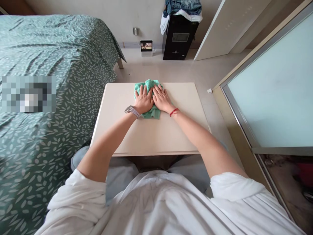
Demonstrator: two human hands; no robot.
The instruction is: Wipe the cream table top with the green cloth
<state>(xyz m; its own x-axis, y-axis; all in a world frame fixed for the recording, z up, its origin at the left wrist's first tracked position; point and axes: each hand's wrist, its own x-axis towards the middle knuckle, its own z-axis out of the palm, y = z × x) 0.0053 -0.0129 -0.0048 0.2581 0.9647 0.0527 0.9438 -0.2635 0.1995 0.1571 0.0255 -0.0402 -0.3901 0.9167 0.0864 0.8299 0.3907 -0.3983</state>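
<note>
A green cloth [154, 113] lies bunched near the far edge of a small cream table [117, 130]. My left hand [143, 99] rests on the cloth, palm down with its fingers spread. Beside it, my right hand [161, 98] also presses flat on the cloth, fingers stretched out. The two hands meet near the thumbs. A watch [132, 111] is on my left wrist and a red string bracelet [174, 112] on my right.
To the left stands a bed with a green leaf-patterned cover [80, 65]. Beyond the table are a small screen [146, 47] and a black cabinet [179, 40] topped with clothes [183, 7]. Sliding frosted panels [274, 88] stand at the right.
</note>
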